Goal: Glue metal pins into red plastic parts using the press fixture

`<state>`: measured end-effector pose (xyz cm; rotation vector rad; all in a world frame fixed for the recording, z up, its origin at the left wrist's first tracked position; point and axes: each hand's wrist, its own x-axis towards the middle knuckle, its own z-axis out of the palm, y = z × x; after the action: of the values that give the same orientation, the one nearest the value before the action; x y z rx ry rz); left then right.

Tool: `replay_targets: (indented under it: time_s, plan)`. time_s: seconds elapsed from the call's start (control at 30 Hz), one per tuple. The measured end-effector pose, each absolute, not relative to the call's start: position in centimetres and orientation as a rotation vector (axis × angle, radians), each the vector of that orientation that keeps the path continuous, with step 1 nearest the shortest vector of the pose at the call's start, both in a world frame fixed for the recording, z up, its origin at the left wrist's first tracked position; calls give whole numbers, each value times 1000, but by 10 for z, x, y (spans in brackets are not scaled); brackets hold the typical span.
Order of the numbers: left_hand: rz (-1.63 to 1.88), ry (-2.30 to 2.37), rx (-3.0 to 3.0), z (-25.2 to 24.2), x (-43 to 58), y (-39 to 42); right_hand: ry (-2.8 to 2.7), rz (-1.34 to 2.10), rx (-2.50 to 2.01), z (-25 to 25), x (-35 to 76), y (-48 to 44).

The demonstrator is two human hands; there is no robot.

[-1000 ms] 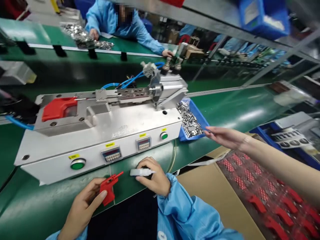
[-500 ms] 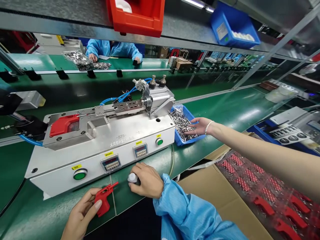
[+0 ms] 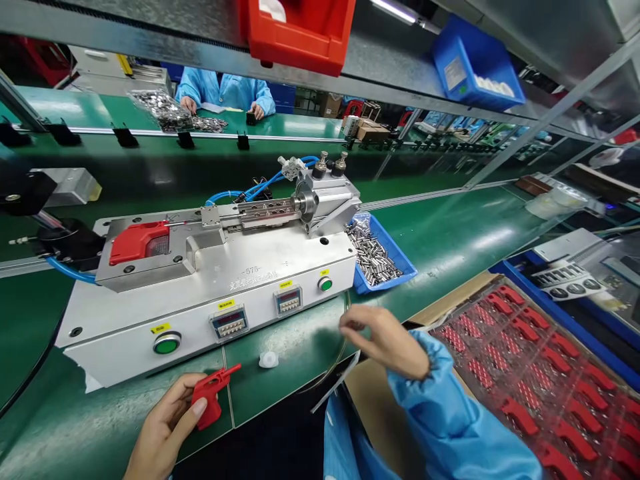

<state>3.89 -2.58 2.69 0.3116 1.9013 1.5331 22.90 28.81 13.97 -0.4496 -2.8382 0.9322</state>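
My left hand (image 3: 167,423) is closed around a red pistol-shaped plastic part (image 3: 207,402), its thin tip pointing up and right. My right hand (image 3: 383,339) hovers over the front edge of the bench, fingers loosely curled with a gap to the thumb; I see nothing in it. A small white-topped piece (image 3: 269,360) stands on the green bench between my hands. Behind them, a white machine (image 3: 280,267) holds another red part (image 3: 140,241) in its fixture. Beside the machine sits a blue bin (image 3: 393,283) of small metal pins (image 3: 373,257).
At the right, a clear tray (image 3: 467,377) of red parts lies over a cardboard box (image 3: 383,400). Red (image 3: 300,47) and blue (image 3: 457,70) bins sit on the shelf above. A person in blue (image 3: 227,90) works across the bench.
My right hand has let go of the white-topped piece and moved right. Another person's bare arm has left the pin bin and the view. My left hand still holds the red part.
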Motion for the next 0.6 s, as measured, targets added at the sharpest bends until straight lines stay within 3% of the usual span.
replay_targets:
  time_s: [0.1, 0.27, 0.6]
  plan:
    - [1532, 1898, 330, 24, 39, -28, -2817, 788, -532, 163, 232, 332]
    - [1544, 1878, 344, 12, 33, -32, -2915, 299, -1086, 179, 205, 411]
    - [1591, 1856, 401, 8, 30, -28, -3013, 95, -1438, 135, 153, 458]
